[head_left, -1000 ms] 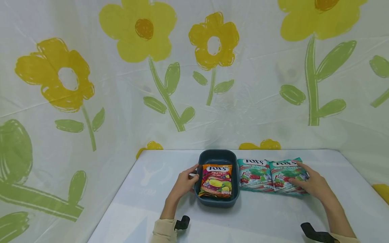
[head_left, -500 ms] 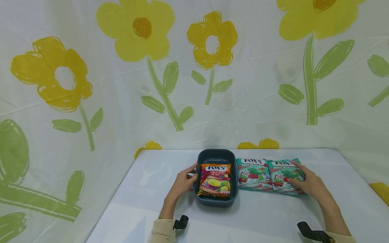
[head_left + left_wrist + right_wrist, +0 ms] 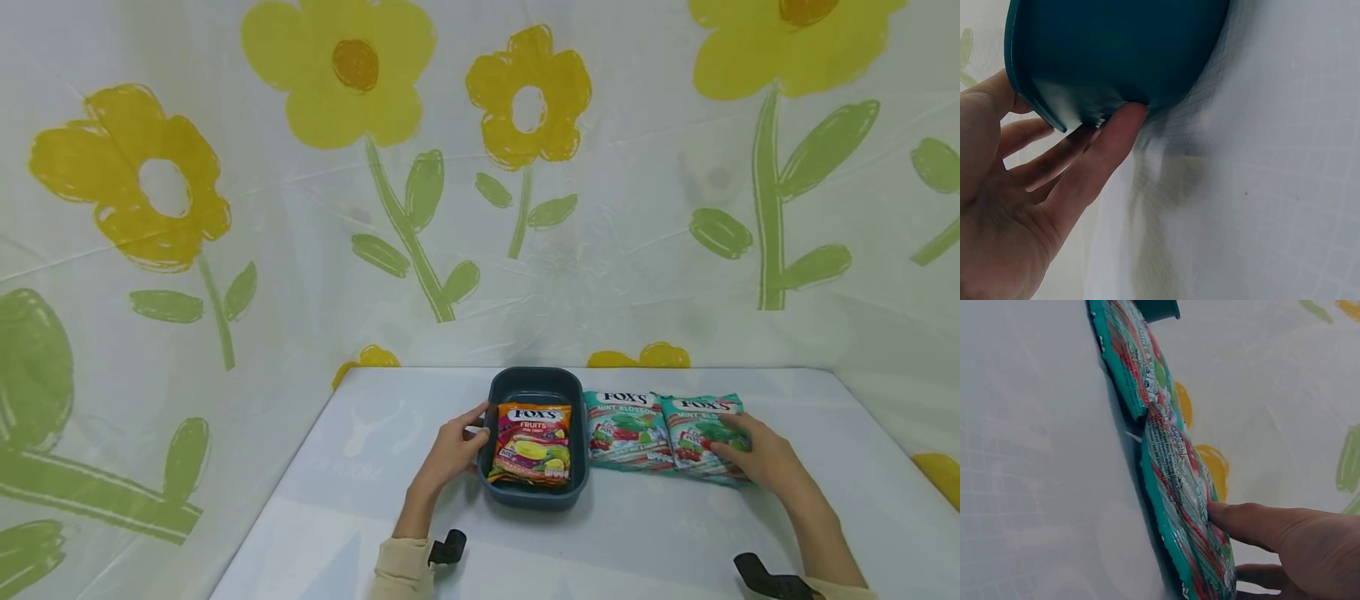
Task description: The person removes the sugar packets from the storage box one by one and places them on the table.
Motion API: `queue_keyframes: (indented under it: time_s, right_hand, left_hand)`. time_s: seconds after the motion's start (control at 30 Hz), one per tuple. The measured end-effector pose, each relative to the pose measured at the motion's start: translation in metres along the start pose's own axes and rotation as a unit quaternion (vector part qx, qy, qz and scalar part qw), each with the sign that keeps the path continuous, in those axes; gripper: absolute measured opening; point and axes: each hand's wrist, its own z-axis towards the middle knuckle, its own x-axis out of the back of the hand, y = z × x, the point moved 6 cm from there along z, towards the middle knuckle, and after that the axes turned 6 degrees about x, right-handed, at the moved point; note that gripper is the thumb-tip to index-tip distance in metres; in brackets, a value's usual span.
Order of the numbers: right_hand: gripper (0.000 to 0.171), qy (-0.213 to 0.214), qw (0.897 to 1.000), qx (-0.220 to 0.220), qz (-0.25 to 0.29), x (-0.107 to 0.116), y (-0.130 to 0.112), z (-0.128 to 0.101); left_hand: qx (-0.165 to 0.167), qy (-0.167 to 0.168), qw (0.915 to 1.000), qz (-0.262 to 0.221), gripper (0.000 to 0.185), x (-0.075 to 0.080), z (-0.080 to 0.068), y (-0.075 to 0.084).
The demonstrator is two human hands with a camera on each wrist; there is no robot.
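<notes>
A dark teal plastic tub (image 3: 536, 498) holds an orange and pink bag of Fox's Fruits candy (image 3: 531, 446). My left hand (image 3: 454, 450) touches the tub's left side; in the left wrist view, the thumb (image 3: 1124, 128) lies against the tub wall (image 3: 1129, 56) with the other fingers extended near its rim. Right of the tub, a green Fox's Mint Blossom candy bag (image 3: 626, 432) lies face up, slightly overlapped by a second mint candy bag (image 3: 693, 437). My right hand (image 3: 768, 457) rests on that second bag's right side, its thumb (image 3: 1241, 519) pressed to the front, fingers spread.
Everything lies on a white table (image 3: 637, 542), whose far edge meets a flower-printed curtain (image 3: 622, 233). Black wrist straps (image 3: 448, 547) show at both sleeves. The tub stands right beside the first mint bag.
My right fingers have slid slightly down from the second mint bag's top corner to its right side. The left hand, the tub and the bags hold their places.
</notes>
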Motion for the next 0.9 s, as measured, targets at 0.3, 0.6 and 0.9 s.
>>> queue_keyframes:
  time_s: [0.3,0.6,0.9]
  right_hand:
    - [0.069,0.004,1.000,0.010,-0.024,-0.003,0.003,0.000]
    - [0.063,-0.010,0.997,0.056,-0.060,0.008,-0.011,0.002]
    - [0.069,-0.100,0.992,0.052,-0.058,0.019,-0.032,0.008]
  left_hand:
    - [0.005,-0.001,1.0000,-0.004,0.053,0.000,-0.001,0.001]
    - [0.009,0.004,0.9999,-0.005,0.053,0.000,-0.002,0.001]
    - [0.008,0.001,1.0000,-0.003,0.052,-0.001,-0.002,0.000]
